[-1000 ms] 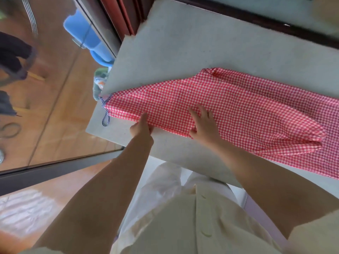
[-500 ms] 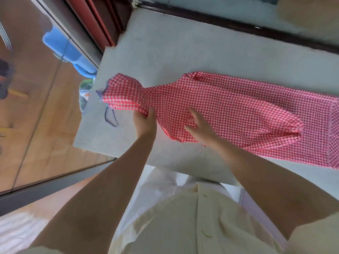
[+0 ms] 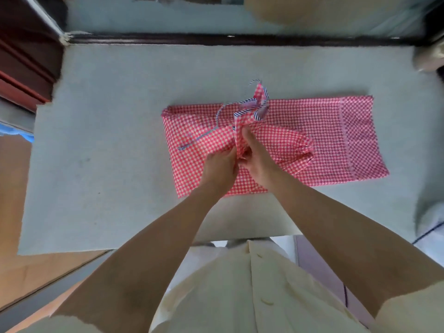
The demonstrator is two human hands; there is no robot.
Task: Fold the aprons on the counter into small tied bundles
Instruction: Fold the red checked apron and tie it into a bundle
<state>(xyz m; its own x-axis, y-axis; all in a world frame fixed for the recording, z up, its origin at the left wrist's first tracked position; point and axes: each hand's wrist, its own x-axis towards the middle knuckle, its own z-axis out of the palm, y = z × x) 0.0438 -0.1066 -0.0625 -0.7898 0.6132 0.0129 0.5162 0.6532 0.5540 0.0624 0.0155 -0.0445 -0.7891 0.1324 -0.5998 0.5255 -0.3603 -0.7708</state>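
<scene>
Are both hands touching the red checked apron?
Touching. Head view: left hand and right hand grip a raised fold of the red-and-white checked fabric apron.

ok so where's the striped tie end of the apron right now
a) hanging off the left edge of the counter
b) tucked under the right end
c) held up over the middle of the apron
c: the striped tie end sticks up over the middle of the apron, with the left hand and right hand both gripping the bunched cloth just below it.
</scene>
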